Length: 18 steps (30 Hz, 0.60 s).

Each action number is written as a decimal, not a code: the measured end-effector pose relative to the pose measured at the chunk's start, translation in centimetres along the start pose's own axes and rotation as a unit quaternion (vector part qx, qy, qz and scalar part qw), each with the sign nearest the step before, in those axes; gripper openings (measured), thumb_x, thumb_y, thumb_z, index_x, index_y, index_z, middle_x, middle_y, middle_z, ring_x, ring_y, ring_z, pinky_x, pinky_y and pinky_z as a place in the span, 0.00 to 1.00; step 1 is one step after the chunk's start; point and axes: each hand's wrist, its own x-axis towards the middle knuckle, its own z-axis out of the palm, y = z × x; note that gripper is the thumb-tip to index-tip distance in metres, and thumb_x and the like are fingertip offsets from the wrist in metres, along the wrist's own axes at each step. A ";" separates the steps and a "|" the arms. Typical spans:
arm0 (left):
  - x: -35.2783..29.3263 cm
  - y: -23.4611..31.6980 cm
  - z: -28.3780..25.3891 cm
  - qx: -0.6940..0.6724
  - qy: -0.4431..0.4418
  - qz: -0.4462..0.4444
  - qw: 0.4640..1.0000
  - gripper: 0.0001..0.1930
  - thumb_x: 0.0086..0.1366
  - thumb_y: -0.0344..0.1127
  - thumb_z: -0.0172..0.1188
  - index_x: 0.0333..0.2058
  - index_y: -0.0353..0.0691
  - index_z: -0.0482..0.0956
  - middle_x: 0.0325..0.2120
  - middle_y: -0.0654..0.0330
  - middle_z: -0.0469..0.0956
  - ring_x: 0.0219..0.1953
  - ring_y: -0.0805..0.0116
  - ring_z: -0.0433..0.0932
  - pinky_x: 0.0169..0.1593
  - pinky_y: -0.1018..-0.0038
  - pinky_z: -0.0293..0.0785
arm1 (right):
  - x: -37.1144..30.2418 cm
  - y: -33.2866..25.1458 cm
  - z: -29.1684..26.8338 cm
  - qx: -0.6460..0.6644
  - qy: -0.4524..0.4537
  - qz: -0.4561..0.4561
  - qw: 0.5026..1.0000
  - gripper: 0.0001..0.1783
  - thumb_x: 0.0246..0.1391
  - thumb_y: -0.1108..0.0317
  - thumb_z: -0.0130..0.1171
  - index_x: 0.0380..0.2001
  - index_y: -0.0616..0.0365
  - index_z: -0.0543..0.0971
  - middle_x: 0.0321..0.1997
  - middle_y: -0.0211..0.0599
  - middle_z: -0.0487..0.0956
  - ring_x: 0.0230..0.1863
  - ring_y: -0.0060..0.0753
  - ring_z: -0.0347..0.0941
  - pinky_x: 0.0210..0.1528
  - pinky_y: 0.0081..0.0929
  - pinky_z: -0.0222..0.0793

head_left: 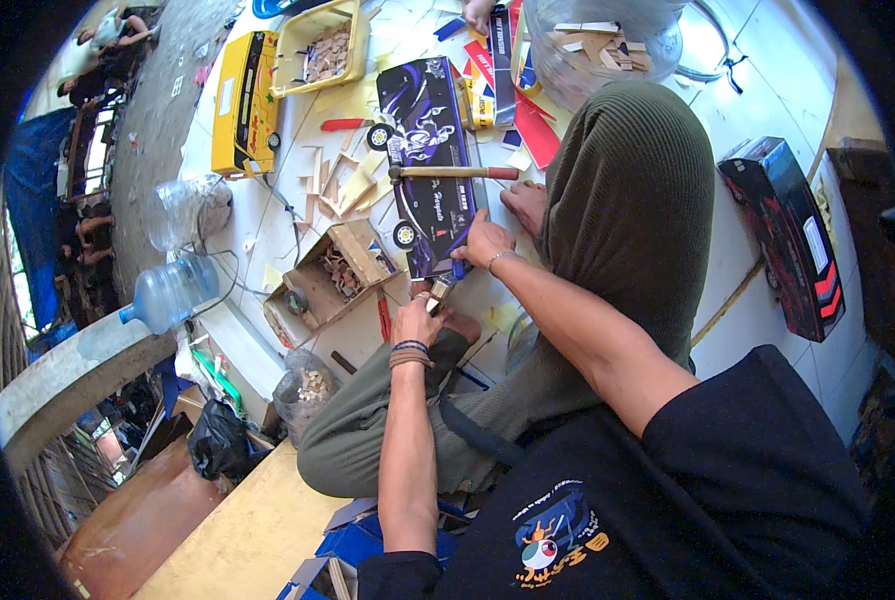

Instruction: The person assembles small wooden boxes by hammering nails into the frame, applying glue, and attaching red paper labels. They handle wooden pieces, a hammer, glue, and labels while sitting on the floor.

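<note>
A black and purple toy bus lies on its side on the white tiles before me, its wheels toward the left. My right hand grips its near end, thumb along the top edge. Against that same end, my left hand is closed round a small silver tool; its exact kind is hard to make out. Across the bus rests a hammer with a wooden handle and a red grip. Left of the bus, a red-handled tool touches scattered wood strips.
A yellow toy bus and a yellow basket of wood pieces stand at the far left. Nearer are a wooden box and a blue water bottle. A clear tub stands far right; another black bus lies right.
</note>
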 end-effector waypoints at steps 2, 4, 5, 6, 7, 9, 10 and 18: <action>-0.1 0.1 -0.3 0.003 0.001 0.006 1.000 0.23 0.53 0.50 0.70 0.44 0.43 0.79 0.35 0.42 0.81 0.40 0.41 0.80 0.43 0.51 0.76 | 0.1 0.0 0.1 0.002 -0.002 0.007 1.000 0.62 0.38 0.45 0.76 0.65 0.68 0.51 0.46 0.51 0.82 0.47 0.46 0.81 0.47 0.42 0.74; 0.0 0.2 -0.6 0.010 -0.001 0.010 1.000 0.23 0.54 0.50 0.69 0.44 0.44 0.79 0.35 0.42 0.81 0.41 0.41 0.80 0.44 0.52 0.76 | 0.1 0.0 0.1 0.006 0.001 0.006 1.000 0.62 0.38 0.45 0.76 0.64 0.68 0.52 0.46 0.51 0.82 0.47 0.46 0.81 0.47 0.42 0.74; 0.0 0.3 -0.7 0.011 -0.007 0.012 1.000 0.23 0.54 0.50 0.69 0.44 0.44 0.79 0.35 0.42 0.81 0.41 0.41 0.80 0.44 0.52 0.76 | 0.0 -0.1 0.1 0.005 0.002 0.010 1.000 0.61 0.37 0.45 0.76 0.64 0.67 0.52 0.46 0.51 0.82 0.47 0.46 0.81 0.47 0.42 0.74; 0.0 0.4 -0.8 0.012 -0.012 0.013 1.000 0.23 0.54 0.50 0.69 0.44 0.44 0.79 0.35 0.42 0.81 0.41 0.41 0.80 0.44 0.52 0.76 | 0.0 -0.1 0.0 0.007 0.002 0.010 1.000 0.62 0.37 0.45 0.77 0.64 0.67 0.52 0.46 0.50 0.82 0.47 0.46 0.81 0.47 0.42 0.74; 0.0 0.4 -0.8 0.019 -0.013 0.010 1.000 0.23 0.54 0.50 0.69 0.44 0.44 0.79 0.35 0.42 0.81 0.41 0.41 0.80 0.44 0.52 0.76 | -0.1 -0.2 0.0 0.006 0.002 0.013 1.000 0.62 0.37 0.45 0.77 0.64 0.67 0.52 0.46 0.50 0.82 0.47 0.46 0.81 0.48 0.42 0.74; 0.0 0.6 -0.7 0.006 -0.006 0.002 1.000 0.23 0.54 0.50 0.69 0.44 0.44 0.80 0.35 0.42 0.81 0.41 0.41 0.80 0.44 0.52 0.76 | -0.2 -0.3 -0.2 0.006 0.000 0.017 1.000 0.62 0.37 0.44 0.77 0.64 0.67 0.52 0.46 0.50 0.82 0.48 0.46 0.80 0.48 0.42 0.74; 0.0 0.6 -0.6 0.005 -0.003 -0.009 1.000 0.23 0.54 0.50 0.68 0.44 0.44 0.80 0.35 0.42 0.81 0.41 0.41 0.80 0.44 0.52 0.76 | -0.3 -0.3 -0.3 0.005 -0.002 0.018 1.000 0.62 0.37 0.44 0.77 0.64 0.67 0.52 0.46 0.50 0.82 0.48 0.46 0.80 0.48 0.42 0.74; 0.6 0.0 -0.2 0.022 -0.006 0.008 1.000 0.23 0.54 0.51 0.68 0.46 0.44 0.80 0.36 0.42 0.81 0.41 0.42 0.80 0.44 0.52 0.75 | 0.0 -0.2 -0.2 0.013 -0.011 0.014 1.000 0.63 0.37 0.44 0.77 0.65 0.67 0.51 0.49 0.50 0.81 0.49 0.46 0.80 0.50 0.42 0.73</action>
